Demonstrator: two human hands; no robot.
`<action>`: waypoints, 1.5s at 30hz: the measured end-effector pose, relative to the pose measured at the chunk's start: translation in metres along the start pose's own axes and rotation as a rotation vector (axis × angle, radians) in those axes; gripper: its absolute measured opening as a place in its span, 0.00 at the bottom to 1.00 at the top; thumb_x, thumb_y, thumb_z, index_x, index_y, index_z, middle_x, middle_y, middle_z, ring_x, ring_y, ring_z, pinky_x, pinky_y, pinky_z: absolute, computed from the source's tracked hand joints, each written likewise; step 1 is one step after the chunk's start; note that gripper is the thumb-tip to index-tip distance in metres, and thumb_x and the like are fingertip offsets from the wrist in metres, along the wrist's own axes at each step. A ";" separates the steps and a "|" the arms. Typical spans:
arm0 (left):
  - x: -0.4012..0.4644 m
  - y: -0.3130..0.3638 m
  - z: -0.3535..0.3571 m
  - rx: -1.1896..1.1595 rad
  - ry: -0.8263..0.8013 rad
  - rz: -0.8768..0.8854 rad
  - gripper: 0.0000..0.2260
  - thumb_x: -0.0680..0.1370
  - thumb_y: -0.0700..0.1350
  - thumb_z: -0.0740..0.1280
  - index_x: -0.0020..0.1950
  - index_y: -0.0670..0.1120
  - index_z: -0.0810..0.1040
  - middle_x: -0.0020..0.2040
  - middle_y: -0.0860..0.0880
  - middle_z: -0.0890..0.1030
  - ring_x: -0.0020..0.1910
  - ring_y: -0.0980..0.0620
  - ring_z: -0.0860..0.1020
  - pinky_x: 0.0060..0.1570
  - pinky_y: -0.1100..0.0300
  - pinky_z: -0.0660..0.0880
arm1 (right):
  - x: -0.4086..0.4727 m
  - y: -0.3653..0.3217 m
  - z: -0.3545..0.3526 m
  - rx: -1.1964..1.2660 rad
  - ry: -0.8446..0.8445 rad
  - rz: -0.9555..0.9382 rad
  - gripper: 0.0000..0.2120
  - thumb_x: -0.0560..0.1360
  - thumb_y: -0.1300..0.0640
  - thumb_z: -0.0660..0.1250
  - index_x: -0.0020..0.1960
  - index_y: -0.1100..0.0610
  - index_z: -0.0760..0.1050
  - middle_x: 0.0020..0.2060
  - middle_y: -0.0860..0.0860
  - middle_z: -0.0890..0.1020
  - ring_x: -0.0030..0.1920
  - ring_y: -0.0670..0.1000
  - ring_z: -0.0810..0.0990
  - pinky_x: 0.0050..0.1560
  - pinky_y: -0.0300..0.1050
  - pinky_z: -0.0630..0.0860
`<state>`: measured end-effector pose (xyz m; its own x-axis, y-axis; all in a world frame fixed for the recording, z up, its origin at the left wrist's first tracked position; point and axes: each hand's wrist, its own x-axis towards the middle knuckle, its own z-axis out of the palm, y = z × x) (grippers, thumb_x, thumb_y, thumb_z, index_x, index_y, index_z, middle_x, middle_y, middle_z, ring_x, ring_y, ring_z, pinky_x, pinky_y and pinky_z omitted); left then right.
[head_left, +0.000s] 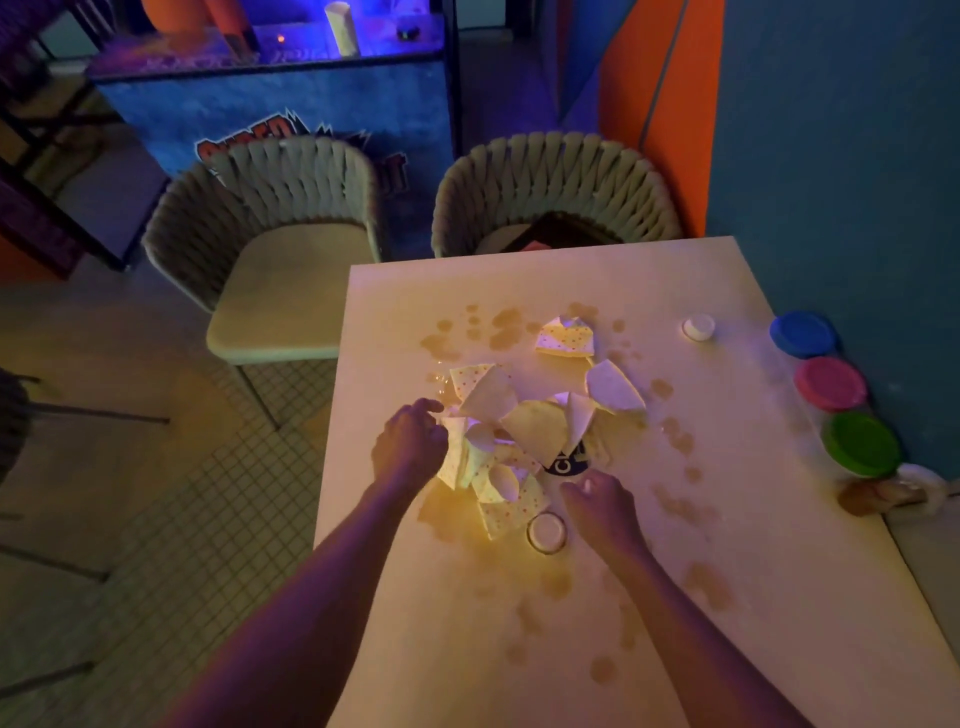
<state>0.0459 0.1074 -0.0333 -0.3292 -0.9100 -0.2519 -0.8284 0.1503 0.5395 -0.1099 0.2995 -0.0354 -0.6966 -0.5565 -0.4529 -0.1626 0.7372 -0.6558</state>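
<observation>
A heap of crumpled, dotted paper napkins (511, 431) lies in the middle of a white table (727, 597) spotted with brown spills. My left hand (410, 444) is at the heap's left edge, its fingers curled against a napkin. My right hand (597, 506) hovers at the heap's near right side with fingers loosely curled; whether it holds anything is unclear. A small round glass (546, 531) stands just left of my right hand. A dark printed cup or wrapper (566, 462) peeks out from under the napkins.
One folded napkin (565, 338) lies apart, farther back. A white cap (698, 327) sits at the back right. Blue (802, 333), pink (830, 383) and green (862, 444) lidded tubs line the right edge by the wall. Two woven chairs (275, 218) stand beyond the table.
</observation>
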 end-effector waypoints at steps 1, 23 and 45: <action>0.010 -0.003 -0.002 0.009 -0.045 -0.011 0.19 0.74 0.44 0.64 0.64 0.56 0.78 0.59 0.52 0.82 0.59 0.47 0.79 0.58 0.53 0.75 | -0.004 -0.008 0.001 0.043 0.007 0.019 0.15 0.66 0.47 0.64 0.32 0.58 0.63 0.26 0.51 0.68 0.33 0.55 0.66 0.32 0.48 0.63; 0.077 -0.003 0.025 0.211 -0.318 0.023 0.21 0.70 0.56 0.73 0.63 0.58 0.79 0.59 0.47 0.82 0.56 0.43 0.81 0.55 0.53 0.77 | -0.005 -0.028 0.018 0.249 0.094 0.238 0.13 0.64 0.48 0.65 0.38 0.58 0.72 0.31 0.50 0.74 0.35 0.52 0.72 0.34 0.44 0.66; -0.003 0.006 0.002 -0.204 -0.105 0.047 0.11 0.66 0.51 0.69 0.46 0.51 0.79 0.39 0.49 0.84 0.40 0.43 0.82 0.45 0.48 0.81 | -0.056 0.024 0.011 0.596 0.104 0.308 0.24 0.78 0.45 0.64 0.27 0.56 0.73 0.22 0.53 0.73 0.23 0.53 0.72 0.30 0.43 0.71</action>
<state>0.0409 0.1115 -0.0308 -0.4193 -0.8569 -0.2998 -0.7058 0.1001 0.7013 -0.0675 0.3440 -0.0321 -0.7175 -0.2935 -0.6317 0.4466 0.5021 -0.7406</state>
